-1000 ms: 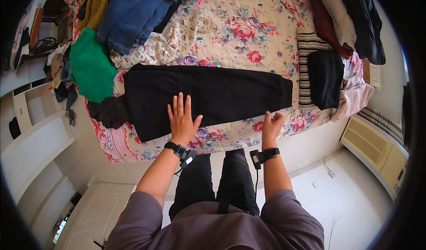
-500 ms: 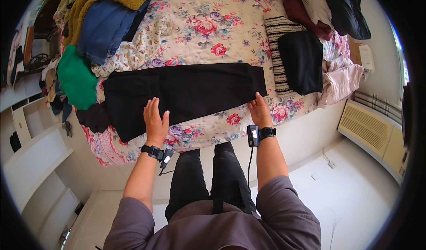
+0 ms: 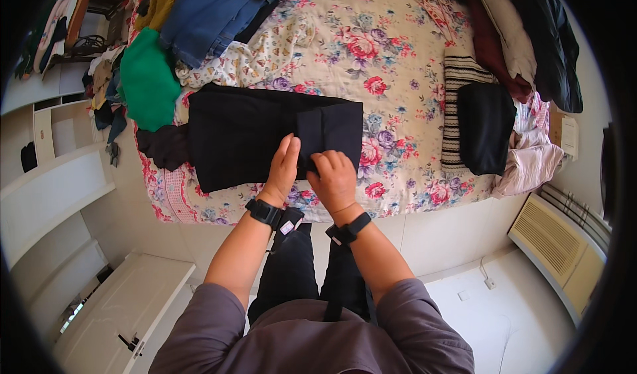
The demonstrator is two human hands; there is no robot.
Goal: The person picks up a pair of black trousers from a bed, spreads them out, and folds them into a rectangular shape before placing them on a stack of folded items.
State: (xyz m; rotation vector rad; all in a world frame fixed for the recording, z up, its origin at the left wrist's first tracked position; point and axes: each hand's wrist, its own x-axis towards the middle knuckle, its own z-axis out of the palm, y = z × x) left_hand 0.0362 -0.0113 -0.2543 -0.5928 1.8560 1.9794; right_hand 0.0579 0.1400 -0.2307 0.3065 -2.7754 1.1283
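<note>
Black trousers (image 3: 235,128) lie on the floral bedspread (image 3: 391,148), one end folded back over the body of the garment. My left hand (image 3: 283,165) stands on its side against the fold, fingers straight and nothing held. Just right of it, my right hand (image 3: 332,178) has its fingers curled on the folded end of the trousers; the fingertips are partly hidden. A dark brown garment (image 3: 166,145) touches the trousers' left end.
Green cloth (image 3: 149,75), blue jeans (image 3: 206,16) and a print cloth (image 3: 245,62) lie at the upper left. Folded black cloth (image 3: 484,128) on striped knitwear (image 3: 456,95) is at the right, beside an air conditioner (image 3: 551,241). A white door (image 3: 119,314) is at the lower left.
The right end of the black trousers has been folded over leftward, shortening the garment. My right hand moved left with it; my left hand turned from lying flat onto its side.
</note>
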